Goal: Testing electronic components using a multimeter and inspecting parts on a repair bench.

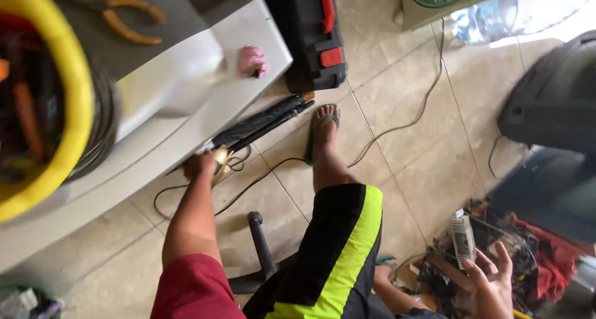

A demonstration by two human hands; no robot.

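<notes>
My left hand [200, 165] clenches a brass fitting [220, 157] at the desk [186, 108] edge, steadying it; my right hand [490, 288], fingers loose, cradles a small grey part [462, 238] right of the desk.

This is looking like a home repair corner, an informal workshop set up on a beige tiled floor [403, 164]. Above the left hand [200, 165], a white bench [186, 108] is carrying orange-handled pliers [130, 22] and a yellow-rimmed round bucket [59, 102] of tools. A black plastic toolbox with red latches [310, 33] is standing further beyond that hand. Around the right hand [490, 288], a heap of tangled wires and electronic scrap [528, 244] is lying on the floor.
</notes>
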